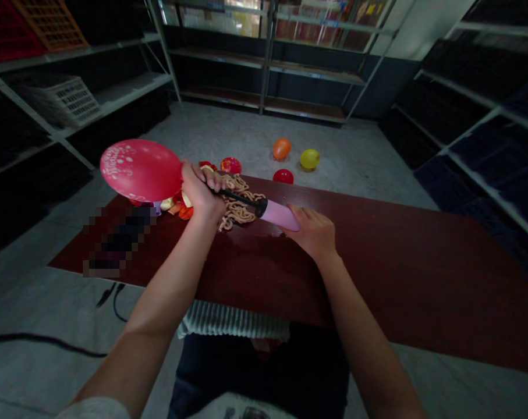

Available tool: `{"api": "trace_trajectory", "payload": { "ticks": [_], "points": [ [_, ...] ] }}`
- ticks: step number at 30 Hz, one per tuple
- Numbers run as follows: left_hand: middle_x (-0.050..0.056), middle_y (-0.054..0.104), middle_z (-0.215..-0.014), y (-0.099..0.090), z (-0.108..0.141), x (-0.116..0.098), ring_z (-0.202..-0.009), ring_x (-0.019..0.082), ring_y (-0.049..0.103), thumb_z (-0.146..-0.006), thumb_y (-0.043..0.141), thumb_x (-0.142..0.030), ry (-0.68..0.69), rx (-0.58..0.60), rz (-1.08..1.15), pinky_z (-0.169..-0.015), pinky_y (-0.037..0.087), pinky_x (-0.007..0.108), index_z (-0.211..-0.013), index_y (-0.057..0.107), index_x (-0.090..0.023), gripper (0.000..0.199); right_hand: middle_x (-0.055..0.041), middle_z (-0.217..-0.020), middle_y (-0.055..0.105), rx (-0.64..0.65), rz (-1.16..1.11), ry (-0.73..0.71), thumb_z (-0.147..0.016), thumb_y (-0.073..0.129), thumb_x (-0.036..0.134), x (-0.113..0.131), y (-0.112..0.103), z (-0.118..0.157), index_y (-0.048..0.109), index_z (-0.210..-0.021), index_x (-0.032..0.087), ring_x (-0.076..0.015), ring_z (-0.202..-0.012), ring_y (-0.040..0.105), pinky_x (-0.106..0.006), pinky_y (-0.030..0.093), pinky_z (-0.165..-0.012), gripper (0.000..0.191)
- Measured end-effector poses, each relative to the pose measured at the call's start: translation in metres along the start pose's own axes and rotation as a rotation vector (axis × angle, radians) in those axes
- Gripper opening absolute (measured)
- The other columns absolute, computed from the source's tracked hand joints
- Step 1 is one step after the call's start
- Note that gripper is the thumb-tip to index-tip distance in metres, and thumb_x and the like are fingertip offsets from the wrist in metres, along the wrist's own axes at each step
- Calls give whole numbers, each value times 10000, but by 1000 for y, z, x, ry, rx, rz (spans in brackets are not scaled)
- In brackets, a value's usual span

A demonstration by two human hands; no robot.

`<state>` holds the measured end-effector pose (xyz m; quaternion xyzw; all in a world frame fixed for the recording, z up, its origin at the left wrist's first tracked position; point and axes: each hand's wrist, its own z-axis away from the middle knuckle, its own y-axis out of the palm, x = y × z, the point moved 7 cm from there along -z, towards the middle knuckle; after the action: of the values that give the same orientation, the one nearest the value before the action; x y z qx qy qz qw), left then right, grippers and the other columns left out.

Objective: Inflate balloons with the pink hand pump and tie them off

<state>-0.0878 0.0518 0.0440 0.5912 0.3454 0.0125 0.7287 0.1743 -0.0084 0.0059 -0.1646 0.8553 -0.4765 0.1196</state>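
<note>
A red balloon [141,170] with white printing, blown up round, sticks out to the left of my left hand [202,189]. My left hand is closed around the black end of a balloon pump [281,215], right at the balloon's neck, and hides where the two meet. A black rod runs from there into the pump's pink barrel. On the barrel's other end my right hand [314,233] is closed. Beneath the rod, a heap of tan, cord-like strands [237,209] lies on the brown table [377,262].
Uninflated balloons [180,208] lie on the table by my left hand. Beyond its far edge are an orange balloon [282,149], a yellow balloon [309,159] and red ones on the floor. A blurred-out dark object [121,241] lies at the left. Metal shelves [264,64] stand around.
</note>
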Motion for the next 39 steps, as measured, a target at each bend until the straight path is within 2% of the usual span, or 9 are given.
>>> {"api": "trace_trajectory", "payload": {
  "ticks": [5, 9, 16, 21, 24, 28, 31, 37, 39],
  "points": [
    [-56, 225, -437, -6, -17, -40, -353, 93, 214, -1132, 481, -462, 82, 1, -27, -395, 231, 249, -612, 233, -211, 629, -97, -998, 806, -36, 21, -29, -984, 683, 444, -3, -5, -1, 752, -1281, 196, -240, -876, 714, -320, 451, -761, 393],
    [-42, 248, -438, -10, -22, -52, -353, 97, 228, -1154, 418, -402, 122, 17, -20, -408, 245, 257, -604, 251, -209, 606, -98, -1019, 803, -39, 6, -34, -987, 681, 439, -4, -7, 0, 744, -1294, 201, -234, -876, 709, -314, 441, -760, 393],
    [-44, 261, -448, -1, 1, -27, -356, 94, 257, -1167, 408, -372, 148, 17, -34, -426, 259, 264, -606, 253, -204, 606, -93, -1005, 794, 44, -30, 12, -953, 700, 431, -22, -2, 8, 732, -1296, 204, -243, -855, 700, -308, 429, -727, 412],
    [-55, 244, -439, 8, 25, -10, -357, 87, 254, -1173, 401, -422, 109, -2, -74, -420, 267, 242, -602, 245, -201, 632, -98, -1023, 797, 66, -70, 2, -946, 706, 415, -14, -3, 8, 720, -1315, 202, -244, -866, 711, -311, 453, -741, 427],
    [-58, 253, -433, 13, 41, 5, -355, 90, 264, -1126, 496, -543, 114, 76, -117, -409, 277, 239, -593, 263, -207, 672, -100, -1051, 802, 60, -100, 4, -935, 717, 395, -2, -5, 7, 715, -1320, 200, -249, -882, 726, -315, 474, -752, 432],
    [-52, 279, -411, 19, 57, 27, -340, 98, 282, -959, 667, -733, 122, 238, -158, -380, 294, 250, -559, 290, -216, 754, -99, -1089, 809, 50, -147, 17, -915, 739, 378, 12, -4, 6, 710, -1327, 200, -251, -878, 740, -324, 499, -771, 450],
    [-47, 271, -403, 16, 57, 35, -333, 104, 275, -908, 721, -744, 115, 267, -154, -368, 292, 260, -545, 292, -222, 767, -103, -1099, 813, 54, -174, 22, -913, 746, 394, 17, -1, 5, 713, -1328, 199, -254, -886, 748, -328, 509, -771, 460],
    [-56, 218, -434, 8, 33, 34, -348, 112, 238, -1000, 673, -573, 64, 250, -140, -373, 253, 267, -560, 273, -228, 687, -105, -1151, 814, 77, -164, 46, -971, 702, 471, 19, 3, -4, 706, -1370, 216, -237, -889, 745, -320, 492, -768, 474],
    [-58, 201, -441, 7, 27, 32, -349, 111, 214, -1054, 598, -481, 46, 218, -120, -377, 229, 267, -561, 263, -224, 649, -105, -1154, 814, 79, -158, 49, -978, 699, 480, 19, 4, -7, 703, -1380, 211, -235, -900, 745, -320, 490, -775, 484]
  ]
}}
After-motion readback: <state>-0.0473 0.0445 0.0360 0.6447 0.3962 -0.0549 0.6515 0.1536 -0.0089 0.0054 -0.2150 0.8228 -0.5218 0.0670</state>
